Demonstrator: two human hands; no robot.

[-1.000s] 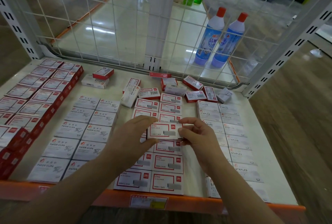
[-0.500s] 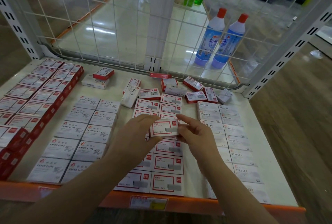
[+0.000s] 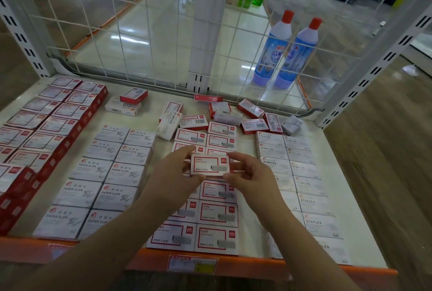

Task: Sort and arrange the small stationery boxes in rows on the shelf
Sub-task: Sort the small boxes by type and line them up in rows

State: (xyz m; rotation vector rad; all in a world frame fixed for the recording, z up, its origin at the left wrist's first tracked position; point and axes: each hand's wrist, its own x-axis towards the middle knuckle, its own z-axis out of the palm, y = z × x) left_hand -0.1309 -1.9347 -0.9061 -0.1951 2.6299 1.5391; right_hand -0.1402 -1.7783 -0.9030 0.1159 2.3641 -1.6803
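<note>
Head camera view, looking down at a white shelf (image 3: pixel 327 174) with an orange front edge and a wire mesh back panel (image 3: pixel 163 22). Both bare hands meet above the middle of the shelf, sharing one small white staple box with a red border (image 3: pixel 208 165). The left hand (image 3: pixel 173 174) closes its thumb and fingers on the box's left end, with the fingers curled narrowly around it. The right hand (image 3: pixel 251 175) pinches the box's right end, index finger along the top edge and thumb beneath the lower corner. The box is held face up, just above a double column of matching red-bordered boxes (image 3: pixel 216 216) that runs from the shelf's front edge toward the back. To the left lie two neat columns of grey paper clip boxes (image 3: pixel 102 169), and further left, rows of red-sided boxes (image 3: pixel 44 124). To the right stand two columns of grey boxes marked STAPLES (image 3: pixel 294 157). Near the back of the shelf, loose boxes (image 3: pixel 233 115) lie scattered at odd angles, some tipped on edge. Behind the mesh stand two blue bottles with red caps (image 3: pixel 287 52).
</note>
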